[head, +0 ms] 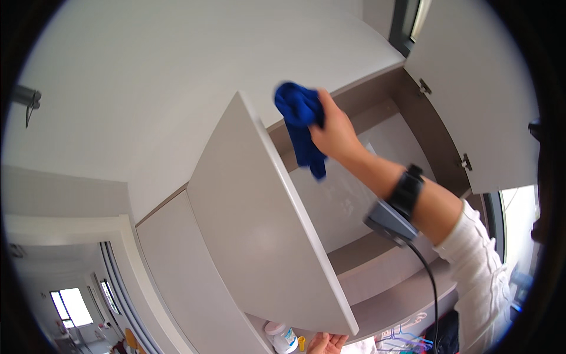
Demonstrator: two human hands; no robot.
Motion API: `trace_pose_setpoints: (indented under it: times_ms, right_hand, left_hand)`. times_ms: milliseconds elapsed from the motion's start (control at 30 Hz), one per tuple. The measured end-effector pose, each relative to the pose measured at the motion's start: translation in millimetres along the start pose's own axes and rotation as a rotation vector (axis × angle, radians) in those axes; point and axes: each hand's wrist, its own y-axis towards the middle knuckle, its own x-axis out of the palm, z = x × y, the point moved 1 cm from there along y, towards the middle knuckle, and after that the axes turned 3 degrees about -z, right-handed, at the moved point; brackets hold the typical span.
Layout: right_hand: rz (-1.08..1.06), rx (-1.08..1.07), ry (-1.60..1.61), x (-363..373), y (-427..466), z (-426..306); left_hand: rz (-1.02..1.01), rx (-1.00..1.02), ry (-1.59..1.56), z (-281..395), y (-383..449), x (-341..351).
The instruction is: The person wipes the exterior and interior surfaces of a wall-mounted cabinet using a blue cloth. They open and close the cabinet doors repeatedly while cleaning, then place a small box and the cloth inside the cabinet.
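My right hand (336,128) grips a bunched blue cloth (300,106), whose loose end hangs down in front of the open wall cabinet (353,199). The arm has a white sleeve and a black wrist strap with a grey cabled device (391,221). At the bottom, my left hand (326,344) is at the lower edge of the left cabinet door (265,221), which stands ajar; its fingers are partly cut off by the frame, so its hold is unclear.
The right cabinet door (477,101) is swung wide on its hinges. Below the cabinet are a shelf (398,305), a lidded white jar (281,338), a yellow item (301,343) and several hangers (402,340). A doorway frame (126,265) stands at the left.
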Motion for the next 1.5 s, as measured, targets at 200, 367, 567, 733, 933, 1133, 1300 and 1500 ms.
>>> trace_pose_setpoints:
  times_ms: [200, 367, 567, 733, 933, 1133, 1300, 1500]
  right_hand:
    - [-0.016, -0.298, -0.24, 69, 89, -58]
    - [-0.145, -0.312, -0.342, 87, 80, -62]
    - [-0.097, -0.439, -0.311, 79, 59, -62]
    - [-0.069, -0.483, -0.206, 70, 30, -63]
    - [-0.148, -0.429, -0.134, 34, -36, -60]
    - [-0.28, -0.318, -0.154, -15, -128, -58]
    - [-0.411, -0.226, -0.164, -60, -220, -54]
    - [-0.561, -0.073, -0.161, -110, -321, -58]
  left_hand:
    - [0.008, 0.0, -0.021, -5, -12, 4]
    - [0.021, -0.003, -0.044, -8, -16, -6]
    - [0.016, -0.019, -0.057, -11, -17, -11]
    - [0.01, -0.019, -0.063, -11, -17, -14]
    - [0.017, -0.027, -0.062, -9, -20, -16]
    - [0.01, -0.007, -0.067, 1, -13, 0]
    - [0.109, -0.026, -0.054, 7, -7, 34]
    - [0.183, -0.01, 0.086, 10, 5, 52]
